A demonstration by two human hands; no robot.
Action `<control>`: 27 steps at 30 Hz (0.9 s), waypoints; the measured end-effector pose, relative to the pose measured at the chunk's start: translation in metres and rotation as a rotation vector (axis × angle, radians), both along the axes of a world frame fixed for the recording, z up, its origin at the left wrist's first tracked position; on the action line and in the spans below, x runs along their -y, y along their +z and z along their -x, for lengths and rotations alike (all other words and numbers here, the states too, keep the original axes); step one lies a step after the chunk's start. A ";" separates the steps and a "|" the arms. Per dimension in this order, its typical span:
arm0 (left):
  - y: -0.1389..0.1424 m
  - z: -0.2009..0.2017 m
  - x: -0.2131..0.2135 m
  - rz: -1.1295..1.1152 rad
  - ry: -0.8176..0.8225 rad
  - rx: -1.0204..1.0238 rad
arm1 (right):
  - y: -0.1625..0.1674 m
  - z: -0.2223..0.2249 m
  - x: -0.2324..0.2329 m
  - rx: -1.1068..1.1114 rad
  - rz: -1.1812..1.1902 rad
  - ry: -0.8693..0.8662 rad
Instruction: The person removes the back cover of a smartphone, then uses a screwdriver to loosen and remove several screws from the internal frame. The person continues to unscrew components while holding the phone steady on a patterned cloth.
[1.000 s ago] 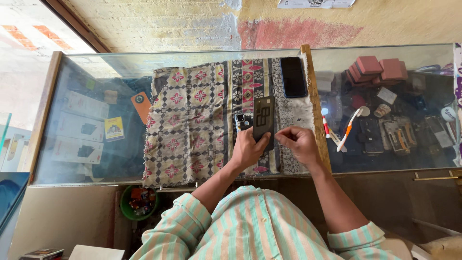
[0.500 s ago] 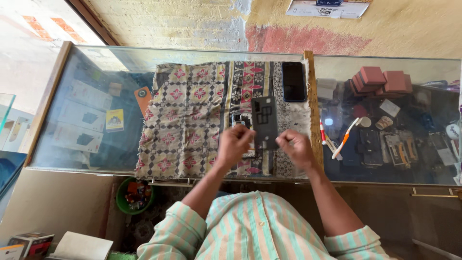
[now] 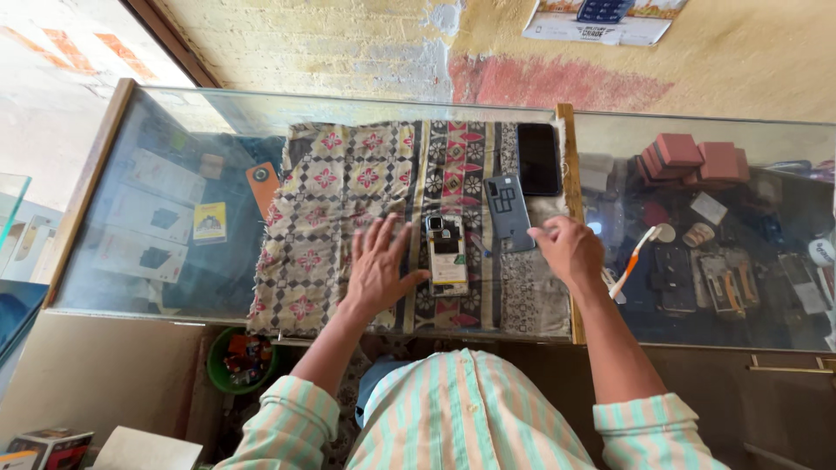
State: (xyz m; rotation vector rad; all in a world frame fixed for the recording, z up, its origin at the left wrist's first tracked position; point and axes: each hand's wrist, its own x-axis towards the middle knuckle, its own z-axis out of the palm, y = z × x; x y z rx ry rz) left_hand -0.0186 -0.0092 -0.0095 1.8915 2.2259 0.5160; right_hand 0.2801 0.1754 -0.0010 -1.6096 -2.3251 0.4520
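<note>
Fingers of the left hand [image 3: 376,270] are spread flat beside the opened, backless phone [image 3: 447,255] on the patterned cloth [image 3: 340,200], while the right hand [image 3: 568,251] is loosely curled near the grey rectangular back cover [image 3: 508,211].

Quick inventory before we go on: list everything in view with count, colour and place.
Patterned cloth: one, beige, red and black, spread on the glass counter.
Opened phone: one, back off, insides showing, on the cloth centre.
Back cover: one, grey-blue, on the cloth right of the opened phone.
Black phone: one, at the cloth's top right corner.
Small boxes: several, reddish, inside the right case.
Toothbrush: one, orange and white, on the right glass.
Green bowl: one, below the counter, holding small parts.
Left hand: flat on the cloth, beside the opened phone.
Right hand: fingers curled, at the cloth's right edge near the back cover.
</note>
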 end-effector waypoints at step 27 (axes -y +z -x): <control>-0.020 -0.003 0.035 0.077 0.050 0.053 | -0.012 -0.084 0.069 0.059 -0.191 -0.105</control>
